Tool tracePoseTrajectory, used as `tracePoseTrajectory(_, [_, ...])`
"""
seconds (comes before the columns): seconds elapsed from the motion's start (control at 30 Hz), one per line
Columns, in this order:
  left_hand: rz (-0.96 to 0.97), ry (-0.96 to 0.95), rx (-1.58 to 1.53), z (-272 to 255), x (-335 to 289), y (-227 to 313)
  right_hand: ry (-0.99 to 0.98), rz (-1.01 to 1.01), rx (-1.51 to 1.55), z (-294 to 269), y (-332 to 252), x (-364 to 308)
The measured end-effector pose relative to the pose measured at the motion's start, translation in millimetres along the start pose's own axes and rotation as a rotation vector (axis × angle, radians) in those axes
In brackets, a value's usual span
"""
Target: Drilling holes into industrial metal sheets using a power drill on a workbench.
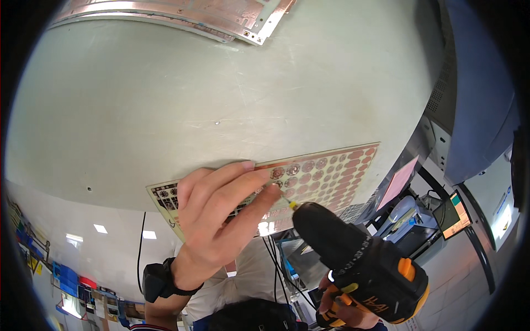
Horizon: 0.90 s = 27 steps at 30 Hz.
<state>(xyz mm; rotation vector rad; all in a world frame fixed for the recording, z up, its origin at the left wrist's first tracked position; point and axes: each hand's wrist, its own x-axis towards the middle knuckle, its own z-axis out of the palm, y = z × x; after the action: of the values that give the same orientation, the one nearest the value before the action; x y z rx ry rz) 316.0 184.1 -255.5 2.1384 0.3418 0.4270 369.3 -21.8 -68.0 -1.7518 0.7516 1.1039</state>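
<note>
A flat copper-and-cream circuit board panel (338, 179), patterned with rows of round pads and dark blocks, lies tilted across the near edge of the pale table (165, 99). My left hand (218, 215), a black watch on its wrist, is laid over the panel with curled fingers and holds it at the table edge. Wrapped round the handle of a black and orange cordless drill (359, 256) is my right hand (356, 317), partly hidden below the tool. The thin bit with its yellow collar (293, 204) points at the panel beside my left thumb; whether it touches cannot be told.
Larger copper-coloured panels (221, 19) lie stacked on the table's far side. Right of the table are a pink sheet (398, 182), a monitor (454, 215) and a blue-grey machine cover (480, 94). Dark cables (273, 259) hang below the near edge.
</note>
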Motion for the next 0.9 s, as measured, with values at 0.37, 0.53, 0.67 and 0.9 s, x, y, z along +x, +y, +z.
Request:
tracePoseTrajectory(0.37, [-0.371, 0.388, -0.436, 5, -9, 10, -0.265, 0.267, -0.443, -33, -34, 35])
tracePoseTrajectory(0.53, [-0.313, 0.155, -0.198, -6, -1, 8, -0.185, 0.411, -0.085, -12, -4, 17])
tracePoseTrajectory(0.67, [-0.158, 0.163, -0.187, 3, 6, 6, -0.281, 0.049, -0.197, -22, -9, 8])
tracePoseTrajectory(0.9, [-0.072, 0.066, 0.057, 5, 10, 5, -0.235, 0.172, -0.275, -7, -14, 17])
